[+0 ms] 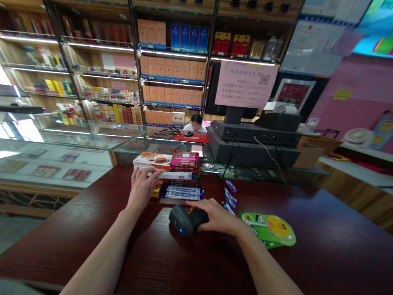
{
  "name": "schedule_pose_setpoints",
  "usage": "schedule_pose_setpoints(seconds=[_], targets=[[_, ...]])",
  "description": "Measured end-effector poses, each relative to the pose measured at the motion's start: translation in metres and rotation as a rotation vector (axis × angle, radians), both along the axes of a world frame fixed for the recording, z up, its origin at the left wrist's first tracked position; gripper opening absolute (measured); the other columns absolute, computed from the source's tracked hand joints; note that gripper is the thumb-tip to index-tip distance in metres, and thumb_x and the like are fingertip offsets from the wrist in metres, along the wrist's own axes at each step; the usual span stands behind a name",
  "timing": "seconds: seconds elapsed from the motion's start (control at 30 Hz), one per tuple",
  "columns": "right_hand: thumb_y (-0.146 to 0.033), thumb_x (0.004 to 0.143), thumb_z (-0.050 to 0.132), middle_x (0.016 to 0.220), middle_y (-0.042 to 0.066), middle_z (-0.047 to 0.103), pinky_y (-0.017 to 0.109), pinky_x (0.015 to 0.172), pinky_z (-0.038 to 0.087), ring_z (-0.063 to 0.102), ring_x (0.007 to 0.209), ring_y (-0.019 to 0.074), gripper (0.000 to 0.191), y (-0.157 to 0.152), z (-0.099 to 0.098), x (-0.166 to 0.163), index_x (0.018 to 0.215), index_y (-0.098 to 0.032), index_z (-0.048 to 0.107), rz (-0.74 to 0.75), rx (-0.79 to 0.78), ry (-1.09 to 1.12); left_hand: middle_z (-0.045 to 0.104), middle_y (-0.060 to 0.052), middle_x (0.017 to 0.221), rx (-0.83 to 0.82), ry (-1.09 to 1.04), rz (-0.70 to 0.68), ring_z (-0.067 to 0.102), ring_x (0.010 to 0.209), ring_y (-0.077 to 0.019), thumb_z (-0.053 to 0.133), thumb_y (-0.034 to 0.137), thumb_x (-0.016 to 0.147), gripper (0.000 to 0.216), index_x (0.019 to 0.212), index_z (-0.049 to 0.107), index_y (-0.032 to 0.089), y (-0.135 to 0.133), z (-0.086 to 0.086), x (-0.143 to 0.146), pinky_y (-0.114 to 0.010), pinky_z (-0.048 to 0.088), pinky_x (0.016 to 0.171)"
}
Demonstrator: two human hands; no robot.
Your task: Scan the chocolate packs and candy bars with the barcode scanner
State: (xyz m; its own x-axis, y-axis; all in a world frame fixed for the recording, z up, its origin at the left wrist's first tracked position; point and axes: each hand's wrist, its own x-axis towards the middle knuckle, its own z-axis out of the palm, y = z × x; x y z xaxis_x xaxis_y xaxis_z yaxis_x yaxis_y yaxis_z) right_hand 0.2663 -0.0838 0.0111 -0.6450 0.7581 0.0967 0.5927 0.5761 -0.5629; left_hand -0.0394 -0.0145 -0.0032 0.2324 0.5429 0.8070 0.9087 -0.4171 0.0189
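Observation:
My right hand (216,216) is wrapped round the handle of a dark barcode scanner (183,220) that lies low over the dark wooden counter (322,246). My left hand (142,187) rests with fingers spread on a pile of snack packs. The pile holds a white and orange biscuit box (152,160), a pink packet (184,162) and blue wrapped bars (183,192). My fingertips touch the box's front edge.
Small purple packets (229,196) and a green round fan (270,229) lie to the right of the scanner. A black till with a monitor (254,139) stands behind. A person (195,123) sits beyond the glass display case (76,141). Shelves of boxed goods fill the back wall.

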Motion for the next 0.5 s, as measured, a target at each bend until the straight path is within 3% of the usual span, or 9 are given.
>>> schedule_pose_setpoints(seconds=[0.13, 0.27, 0.4, 0.5], targets=[[-0.037, 0.079, 0.078, 0.129, 0.004, 0.069, 0.04, 0.104, 0.042, 0.062, 0.118, 0.0273, 0.06, -0.002, 0.004, 0.002, 0.136, -0.03, 0.061, -0.04, -0.052, 0.148, 0.064, -0.008, 0.114, -0.008, 0.034, -0.045, 0.057, 0.112, -0.0268, 0.054, 0.021, 0.095, 0.035, 0.128, 0.065, 0.027, -0.001, -0.001, 0.007, -0.057, 0.033, 0.116], [-0.042, 0.091, 0.061, 0.11, 0.006, 0.075, 0.037, 0.094, 0.049, 0.068, 0.103, 0.0236, 0.032, 0.009, 0.0, 0.004, 0.114, -0.024, 0.071, -0.283, -0.025, 0.423, 0.064, -0.007, 0.111, -0.01, 0.062, -0.1, 0.057, 0.109, -0.0249, 0.054, 0.025, 0.097, 0.032, 0.127, 0.065, 0.028, -0.003, -0.002, 0.015, -0.058, 0.03, 0.117], [-0.052, 0.09, 0.056, 0.09, 0.006, 0.074, 0.033, 0.074, 0.054, 0.069, 0.084, 0.022, 0.035, 0.026, -0.013, 0.007, 0.102, -0.02, 0.065, -0.548, 0.028, 0.711, 0.063, -0.006, 0.111, -0.003, 0.087, -0.167, 0.056, 0.108, -0.0233, 0.055, 0.024, 0.097, 0.032, 0.127, 0.064, 0.029, -0.006, 0.0, 0.022, -0.056, 0.03, 0.118], [-0.056, 0.09, 0.053, 0.087, 0.004, 0.073, 0.032, 0.069, 0.052, 0.068, 0.073, 0.0196, 0.042, 0.031, -0.019, 0.008, 0.11, -0.021, 0.063, -0.621, 0.015, 0.689, 0.063, -0.005, 0.107, 0.014, 0.093, -0.225, 0.057, 0.106, -0.0219, 0.057, 0.023, 0.096, 0.031, 0.125, 0.066, 0.029, -0.008, 0.0, 0.029, -0.055, 0.03, 0.119]])
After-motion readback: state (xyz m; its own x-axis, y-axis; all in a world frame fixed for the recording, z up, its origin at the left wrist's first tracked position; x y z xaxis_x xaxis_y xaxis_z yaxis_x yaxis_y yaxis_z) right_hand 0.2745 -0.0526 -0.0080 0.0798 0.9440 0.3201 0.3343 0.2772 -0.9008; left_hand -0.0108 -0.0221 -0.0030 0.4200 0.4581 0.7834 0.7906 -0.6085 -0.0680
